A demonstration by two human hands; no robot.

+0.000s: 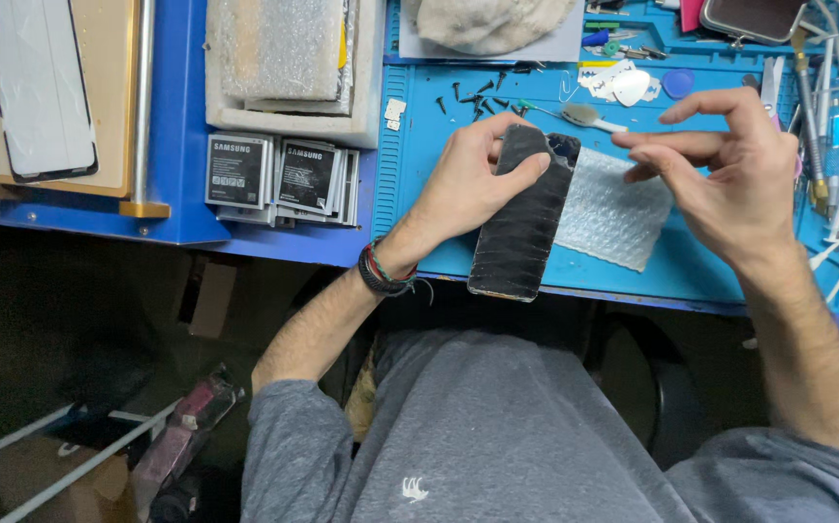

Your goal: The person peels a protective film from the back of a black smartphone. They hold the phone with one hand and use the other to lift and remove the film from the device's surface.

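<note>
My left hand (468, 184) grips the top of a black phone (521, 228), thumb across its upper edge, holding it tilted over the front edge of the blue work mat (439, 126). The phone's surface looks cracked or streaked. My right hand (730, 169) hovers just right of the phone's top corner with its fingers apart, fingertips close to the phone; I cannot tell whether they pinch anything. A sheet of bubble wrap (613, 213) lies on the mat under and behind the phone.
Several small black screws (473, 95) and a spudger (584, 116) lie on the mat. Phone batteries (274, 174) are stacked at left, beside a foam tray (289, 58) and a tablet (37, 87). Tweezers, cables and tools (826, 126) crowd the right side.
</note>
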